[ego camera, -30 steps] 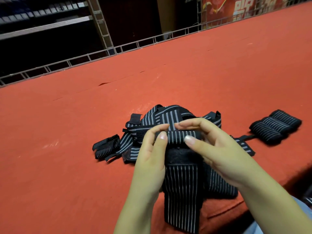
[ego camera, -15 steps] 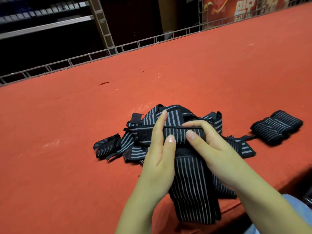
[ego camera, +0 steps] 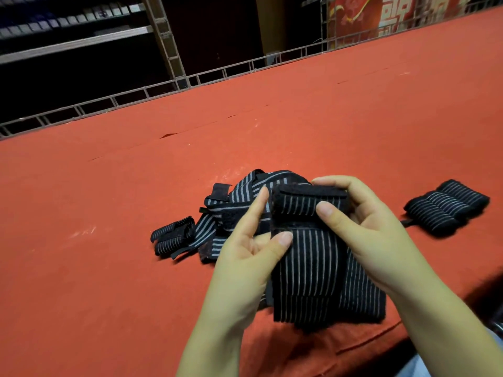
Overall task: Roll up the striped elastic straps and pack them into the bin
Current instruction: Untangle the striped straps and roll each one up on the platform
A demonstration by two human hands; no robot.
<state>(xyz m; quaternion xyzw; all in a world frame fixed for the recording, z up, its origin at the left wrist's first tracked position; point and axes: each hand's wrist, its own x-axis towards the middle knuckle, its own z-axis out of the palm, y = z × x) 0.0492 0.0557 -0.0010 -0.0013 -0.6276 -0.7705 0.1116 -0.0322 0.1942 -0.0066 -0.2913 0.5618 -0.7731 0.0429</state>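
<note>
A black strap with white stripes (ego camera: pixel 321 270) is held above the red table, its top end turned into a short roll (ego camera: pixel 302 205). My left hand (ego camera: pixel 253 248) pinches the roll's left end with thumb and fingers. My right hand (ego camera: pixel 364 224) curls over the right end, thumb on the front. The strap's loose tail hangs down toward the table's near edge. Behind my hands lies a tangled pile of unrolled straps (ego camera: pixel 234 210). No bin is in view.
Finished rolls (ego camera: pixel 446 208) lie side by side at the right. Two smaller rolls (ego camera: pixel 174 236) lie left of the pile. A metal rail (ego camera: pixel 217 74) runs along the red table's (ego camera: pixel 109 213) far edge, with dark shelving behind.
The strap's top end has been turned over more, so the roll is thicker and sits higher. Both hands have lifted slightly and the tail hangs shorter.
</note>
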